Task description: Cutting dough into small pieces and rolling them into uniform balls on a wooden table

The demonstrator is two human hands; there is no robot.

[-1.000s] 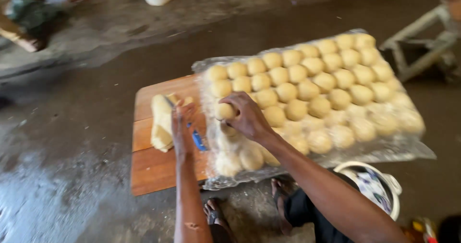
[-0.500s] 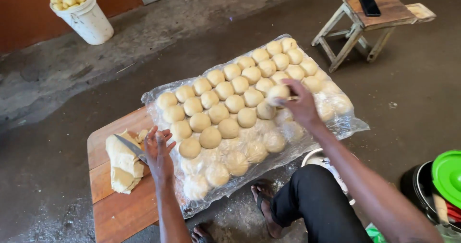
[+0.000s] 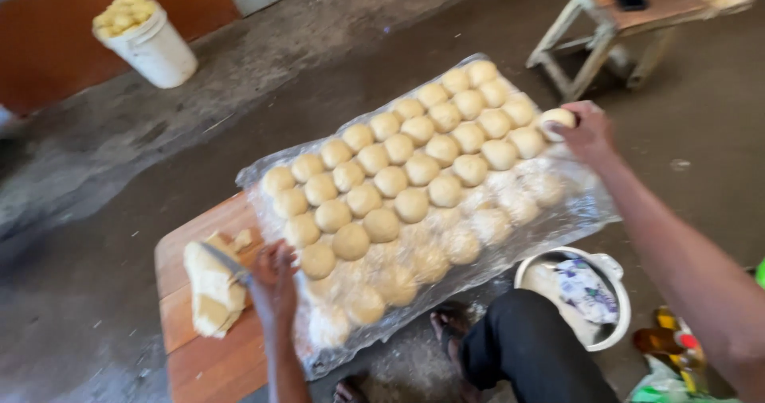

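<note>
Head view: the right hand (image 3: pixel 588 134) reaches out to the far right corner of the plastic sheet (image 3: pixel 582 212), its fingers curled around one dough ball (image 3: pixel 557 119) that it holds just at the end of the outer row, level with the other dough balls (image 3: pixel 398 181) laid there in tidy lines. The left hand (image 3: pixel 273 279) sits at the near left edge of the sheet, over the wooden board (image 3: pixel 199 363), with its fingers closed on the handle of a knife (image 3: pixel 223 261) whose blade rests against the dough lump (image 3: pixel 209 290) on the board. The sheet lies on the floor, partly over the board, and a fold of it covers the nearer rows.

The step in hand looks like setting a fresh ball into the open spot at the corner of the rows. The next move would seem to call for lowering it gently beside its neighbour without squashing either, then bringing the hand back to the lump for another piece.

Around this stand a white bucket (image 3: pixel 151 44) of yellowish pieces, a wooden stool (image 3: pixel 629 21), and a white bowl (image 3: pixel 582 295) by the knee.
</note>
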